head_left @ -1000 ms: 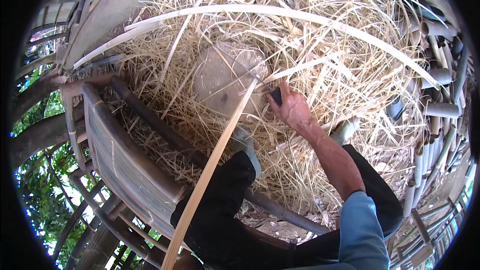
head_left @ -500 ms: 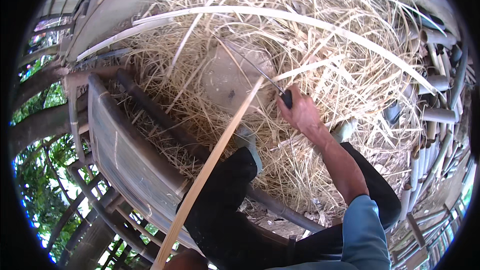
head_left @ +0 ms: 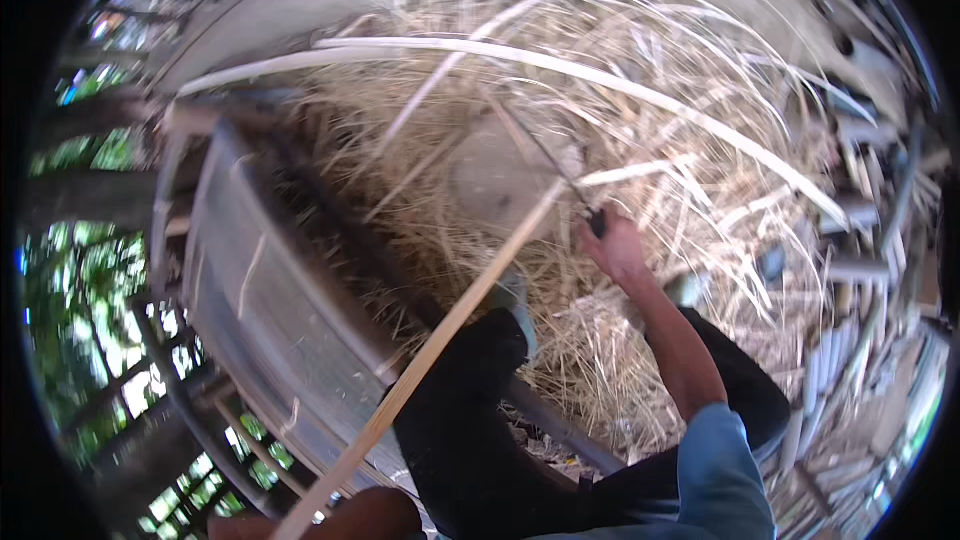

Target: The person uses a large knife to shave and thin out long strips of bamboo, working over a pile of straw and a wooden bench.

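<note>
My right hand (head_left: 622, 248) is closed around the black handle of a knife (head_left: 598, 224). The knife's long thin blade points up and left, across the upper end of a pale bamboo strip (head_left: 452, 332). That strip slants from the lower left edge to the blade, where its end looks split, a thinner sliver (head_left: 640, 172) leading off to the right. Skin of my left arm or hand (head_left: 370, 518) shows beside the strip at the bottom edge, its fingers not discernible. Beyond the blade lies a round, flat-topped block (head_left: 490, 180) among shavings.
Pale shavings (head_left: 590, 340) cover the ground around my feet. Long curved strips (head_left: 640, 80) arch over the pile. A dark bamboo bench or rail frame (head_left: 280, 290) stands at the left. Cut bamboo lengths (head_left: 830, 360) are stacked at the right.
The view has shifted and blurred, so the scene sits further right and lower. More of my left arm or hand shows at the bottom edge. My right hand keeps hold of the knife.
</note>
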A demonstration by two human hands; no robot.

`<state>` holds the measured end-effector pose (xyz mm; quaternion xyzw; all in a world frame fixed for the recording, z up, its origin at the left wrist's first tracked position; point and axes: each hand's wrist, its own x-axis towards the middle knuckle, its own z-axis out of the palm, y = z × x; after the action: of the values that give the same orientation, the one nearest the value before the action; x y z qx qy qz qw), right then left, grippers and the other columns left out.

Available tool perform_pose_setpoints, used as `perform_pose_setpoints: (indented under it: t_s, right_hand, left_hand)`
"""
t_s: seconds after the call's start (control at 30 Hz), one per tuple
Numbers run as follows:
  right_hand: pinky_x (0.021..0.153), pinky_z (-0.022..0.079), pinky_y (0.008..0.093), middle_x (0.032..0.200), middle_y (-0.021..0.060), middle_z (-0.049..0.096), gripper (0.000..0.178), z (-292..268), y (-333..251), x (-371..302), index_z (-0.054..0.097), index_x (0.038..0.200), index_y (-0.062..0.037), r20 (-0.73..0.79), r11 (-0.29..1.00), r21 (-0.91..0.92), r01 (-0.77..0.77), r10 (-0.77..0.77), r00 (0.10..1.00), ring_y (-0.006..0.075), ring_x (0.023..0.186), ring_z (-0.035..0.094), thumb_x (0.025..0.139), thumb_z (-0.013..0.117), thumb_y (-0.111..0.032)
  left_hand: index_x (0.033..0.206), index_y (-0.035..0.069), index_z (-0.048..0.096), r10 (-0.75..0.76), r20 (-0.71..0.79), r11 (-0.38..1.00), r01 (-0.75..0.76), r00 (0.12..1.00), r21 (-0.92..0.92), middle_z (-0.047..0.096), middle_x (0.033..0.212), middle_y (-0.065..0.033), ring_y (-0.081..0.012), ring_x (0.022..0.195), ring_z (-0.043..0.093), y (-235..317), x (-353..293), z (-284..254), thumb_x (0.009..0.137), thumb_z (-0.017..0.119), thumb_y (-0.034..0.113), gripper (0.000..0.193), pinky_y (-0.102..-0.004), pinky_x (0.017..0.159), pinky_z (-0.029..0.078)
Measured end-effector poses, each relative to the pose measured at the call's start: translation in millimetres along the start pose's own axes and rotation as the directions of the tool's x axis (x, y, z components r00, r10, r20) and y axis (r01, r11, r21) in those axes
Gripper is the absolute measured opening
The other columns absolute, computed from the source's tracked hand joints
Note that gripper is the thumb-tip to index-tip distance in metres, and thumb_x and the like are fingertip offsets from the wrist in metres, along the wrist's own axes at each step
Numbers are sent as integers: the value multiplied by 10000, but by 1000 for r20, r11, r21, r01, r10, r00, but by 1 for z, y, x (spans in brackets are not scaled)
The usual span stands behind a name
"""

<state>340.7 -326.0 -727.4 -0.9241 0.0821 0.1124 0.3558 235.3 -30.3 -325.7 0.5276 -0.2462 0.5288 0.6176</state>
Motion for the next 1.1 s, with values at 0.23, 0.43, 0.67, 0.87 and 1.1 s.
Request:
perform_pose_setpoints:
  t_s: [0.23,0.43,0.67,0.87,1.1]
  right_hand:
    - [789,511,330,1146,134,585,601,-76,-133,-54,578,1092,-14,-269,837,266,479,-412,870,240,980,574,616,935,-104]
    - [614,466,272,767,-12,521,497,-81,-132,-118,542,1011,-57,71,861,328,388,-432,899,107,688,500,656,882,23]
    - [434,424,286,699,-2,514,510,-153,-148,-192,518,1050,-54,38,872,427,239,-281,959,113,478,484,664,827,70]
    - [479,429,335,717,19,514,577,-198,-146,-190,585,1125,-14,-107,936,146,320,-306,946,136,537,459,668,923,-115]
    - [636,497,298,851,35,619,343,-224,-176,-220,643,935,-6,-571,896,105,431,-300,764,120,696,572,752,886,-166]
  left_hand:
    - [710,102,487,-229,-364,929,314,903,195,392,570,-28,-171,568,377,-15,45,-49,1089,354,411,507,-308,554,343]
    - [711,103,537,-271,-817,866,500,509,25,427,536,-27,-217,557,490,56,-11,-150,1086,400,398,496,-376,586,398]
    - [781,79,599,-255,166,-139,-206,953,969,584,782,-57,-263,758,569,159,-16,-200,844,740,342,305,-383,663,440]
    - [1003,125,681,-566,587,355,-472,579,807,620,810,-79,-285,822,646,143,12,-227,884,699,379,281,-408,735,515]
    - [1051,115,688,-664,566,417,-386,488,823,631,688,-118,-357,580,645,126,11,-153,956,644,323,233,-460,501,501]
